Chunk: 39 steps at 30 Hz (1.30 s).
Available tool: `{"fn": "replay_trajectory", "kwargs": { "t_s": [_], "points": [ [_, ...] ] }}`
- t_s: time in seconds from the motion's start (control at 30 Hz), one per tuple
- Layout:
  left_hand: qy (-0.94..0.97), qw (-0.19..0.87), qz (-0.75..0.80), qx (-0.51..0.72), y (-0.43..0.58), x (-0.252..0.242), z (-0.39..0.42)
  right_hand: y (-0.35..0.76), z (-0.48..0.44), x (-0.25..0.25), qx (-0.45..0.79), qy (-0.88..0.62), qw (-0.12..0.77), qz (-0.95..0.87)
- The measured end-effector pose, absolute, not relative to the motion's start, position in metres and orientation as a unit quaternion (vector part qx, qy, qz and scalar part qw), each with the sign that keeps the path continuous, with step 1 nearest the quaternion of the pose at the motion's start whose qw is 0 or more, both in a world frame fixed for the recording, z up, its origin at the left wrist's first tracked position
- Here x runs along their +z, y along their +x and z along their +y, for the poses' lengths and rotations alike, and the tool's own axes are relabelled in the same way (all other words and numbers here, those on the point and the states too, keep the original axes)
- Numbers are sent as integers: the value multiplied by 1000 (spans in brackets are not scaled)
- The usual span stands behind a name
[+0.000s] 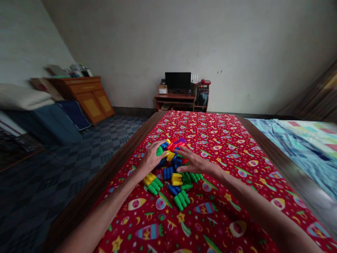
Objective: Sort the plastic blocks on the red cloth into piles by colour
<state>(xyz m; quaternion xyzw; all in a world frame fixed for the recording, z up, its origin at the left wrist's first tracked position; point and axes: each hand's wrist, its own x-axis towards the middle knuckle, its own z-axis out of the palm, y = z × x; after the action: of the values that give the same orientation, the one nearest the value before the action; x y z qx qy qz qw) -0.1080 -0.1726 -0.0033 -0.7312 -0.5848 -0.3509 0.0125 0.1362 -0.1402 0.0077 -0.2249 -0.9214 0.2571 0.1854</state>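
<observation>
**Blocks heaped on the table between your two hands; left grip unconfirmed, right hand open**

Surroundings: beyond the far edge of your table [125, 154] stands a computer stand [175, 96] carrying a monitor [178, 81]. Past the left edge, a cabinet [91, 102] is set against the wall, its top cluttered. Alongside the right edge lies a bed [297, 138] with pale blue and patchwork covers. A red patterned cloth [210, 123] covers the tabletop, leaving dark wood exposed along the left and right edges. Your own hands obstruct the view of the heap's two flanks.

Pose: both your forearms reach in from the near corners and converge on the heap. Your left hand [152, 156] is at its left flank, thumb and fingers part-way apart, with a green block [159, 151] showing between them; whether it is gripped cannot be told. Your right hand [193, 161] is over the right flank, fingers extended and thumb well apart, with no visible hold.

Condition of the blocks [177, 179]: plastic, ribbed, in green, yellow, blue, red and purple. They lie closely bunched, nearer the left edge than the right. A yellow and green pair sits beside your left wrist; a green one lies closest to the near edge.
</observation>
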Motion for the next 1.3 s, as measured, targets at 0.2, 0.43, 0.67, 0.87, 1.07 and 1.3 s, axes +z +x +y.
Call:
{"fn": "replay_trajectory", "kwargs": {
  "t_s": [0.2,0.43,0.67,0.87,1.07,1.3],
  "points": [
    [-752,5,-574,-324,-124,-4,-177,121,-175,-15,100,-222,81,-967],
    [-806,36,-567,-166,-122,-35,-257,89,-119,0,58,-286,135,-947],
    [-787,95,-588,-160,-121,-51,-249,152,-205,1,73,-70,134,-986],
    [-800,110,-564,-173,-105,-33,-192,128,-181,-16,-21,-119,151,-981],
    [-691,164,-653,-262,-157,-23,-196,150,-116,-30,-14,-341,291,-894],
    [-632,24,-699,-335,-160,-63,-175,125,-116,-64,141,-443,313,-828]
  ]
}}
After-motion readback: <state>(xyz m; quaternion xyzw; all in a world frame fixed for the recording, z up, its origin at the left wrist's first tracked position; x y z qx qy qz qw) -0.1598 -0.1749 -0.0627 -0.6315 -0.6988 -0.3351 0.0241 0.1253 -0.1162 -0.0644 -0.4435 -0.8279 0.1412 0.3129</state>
